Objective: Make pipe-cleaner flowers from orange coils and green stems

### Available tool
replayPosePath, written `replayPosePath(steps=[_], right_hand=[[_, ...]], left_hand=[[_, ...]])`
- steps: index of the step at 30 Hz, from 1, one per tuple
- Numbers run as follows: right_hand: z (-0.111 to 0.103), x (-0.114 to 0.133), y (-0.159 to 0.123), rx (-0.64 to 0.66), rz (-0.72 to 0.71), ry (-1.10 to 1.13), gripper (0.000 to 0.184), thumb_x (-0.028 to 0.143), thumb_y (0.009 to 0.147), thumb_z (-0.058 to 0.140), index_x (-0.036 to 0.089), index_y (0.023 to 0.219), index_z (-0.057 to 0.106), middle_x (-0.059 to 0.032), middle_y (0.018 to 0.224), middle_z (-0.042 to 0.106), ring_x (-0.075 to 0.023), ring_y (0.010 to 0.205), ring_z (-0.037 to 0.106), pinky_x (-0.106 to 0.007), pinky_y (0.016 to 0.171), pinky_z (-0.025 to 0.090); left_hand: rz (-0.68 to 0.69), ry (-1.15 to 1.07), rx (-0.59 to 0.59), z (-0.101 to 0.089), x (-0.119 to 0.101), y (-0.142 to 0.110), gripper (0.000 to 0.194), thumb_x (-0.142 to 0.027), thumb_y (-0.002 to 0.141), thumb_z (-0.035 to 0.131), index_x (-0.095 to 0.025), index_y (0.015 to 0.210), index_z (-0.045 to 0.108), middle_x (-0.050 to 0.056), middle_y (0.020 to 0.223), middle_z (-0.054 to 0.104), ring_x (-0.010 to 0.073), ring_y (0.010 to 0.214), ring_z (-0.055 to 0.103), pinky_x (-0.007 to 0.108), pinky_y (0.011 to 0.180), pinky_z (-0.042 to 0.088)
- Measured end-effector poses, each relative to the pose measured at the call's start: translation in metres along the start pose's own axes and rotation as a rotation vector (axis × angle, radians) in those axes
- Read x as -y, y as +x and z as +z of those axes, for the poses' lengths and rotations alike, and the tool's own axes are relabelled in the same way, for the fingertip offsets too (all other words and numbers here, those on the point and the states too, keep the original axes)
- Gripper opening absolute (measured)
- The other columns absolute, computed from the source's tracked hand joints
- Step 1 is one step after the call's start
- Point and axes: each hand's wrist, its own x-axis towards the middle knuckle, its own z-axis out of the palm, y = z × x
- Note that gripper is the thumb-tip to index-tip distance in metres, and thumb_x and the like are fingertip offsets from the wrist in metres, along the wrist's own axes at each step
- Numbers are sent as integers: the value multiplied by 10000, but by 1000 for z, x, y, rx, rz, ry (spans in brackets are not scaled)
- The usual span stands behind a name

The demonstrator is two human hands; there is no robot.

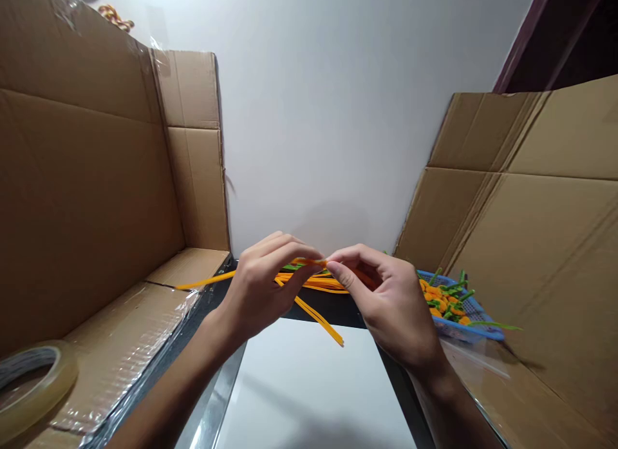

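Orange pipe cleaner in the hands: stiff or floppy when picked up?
It's probably light and bendy but holds shape: the orange pipe cleaner pinched between left hand and right hand looks bent, while loose strands lie straight. Its fuzzy surface likely grips rather than slips.

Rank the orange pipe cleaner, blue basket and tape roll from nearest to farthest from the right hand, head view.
From the right hand:
1. Orange pipe cleaner, pinched at its fingertips
2. Blue basket, just to its right
3. Tape roll, far lower left

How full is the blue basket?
Quite full: orange and green pipe cleaner flowers are heaped inside the basket, and some stick out past its rim.
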Motion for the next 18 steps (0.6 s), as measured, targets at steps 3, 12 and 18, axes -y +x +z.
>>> replayPosePath(steps=[3,12,18], right_hand=[[2,-1,-2,-87,-229,-246,97,238,923,630,197,896,714,-21,814,720,-137,712,660,-262,645,525],[1,-7,-3,-194,-615,-563,109,98,909,638,162,992,670,-23,816,722,-114,686,624,-252,636,484],[0,-7,-4,-208,-738,-634,159,43,883,647,142,1004,673,-41,800,718,-134,715,636,-276,653,480]], left_hand=[[-123,-40,-4,3,-2,0,36,-149,871,691,-177,893,683,-1,821,692,88,732,612,191,603,480],[-7,72,-107,2,-9,-3,47,-96,866,671,-141,855,660,13,788,676,90,691,593,221,626,496],[57,144,-145,1,-14,-1,68,-68,852,682,-135,846,681,29,801,692,100,707,608,233,641,499]])
